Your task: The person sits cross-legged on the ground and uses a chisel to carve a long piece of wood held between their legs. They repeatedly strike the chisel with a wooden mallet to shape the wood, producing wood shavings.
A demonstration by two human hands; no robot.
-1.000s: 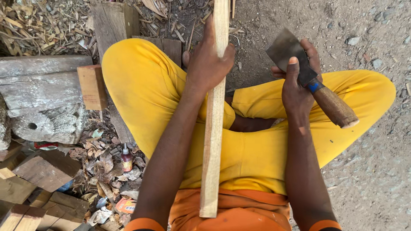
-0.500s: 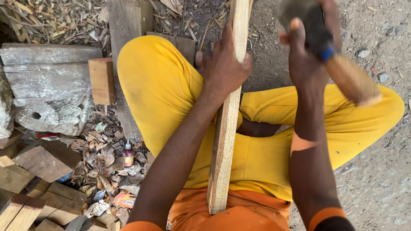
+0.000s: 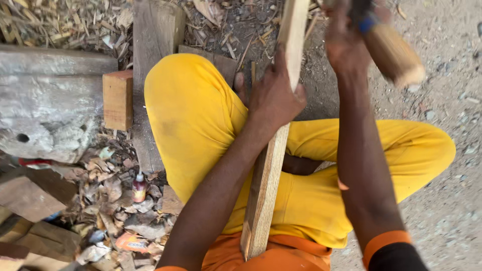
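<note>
Long, narrow, pale wooden slat (image 3: 271, 150), rough-sawn with visible grain, running from the lower middle of the frame up to the top edge, leaning slightly right. Lower end squarely cut, resting near the orange waistband at bottom centre; upper end cut off by the frame. Lies across the yellow-trousered lap, gripped around its upper-middle part. Tool with a thick, rounded, light-brown wooden handle (image 3: 394, 55) and a blue band near the head, in the upper right of the frame, tilted, blurred; head mostly out of view, butt pointing lower right.
</note>
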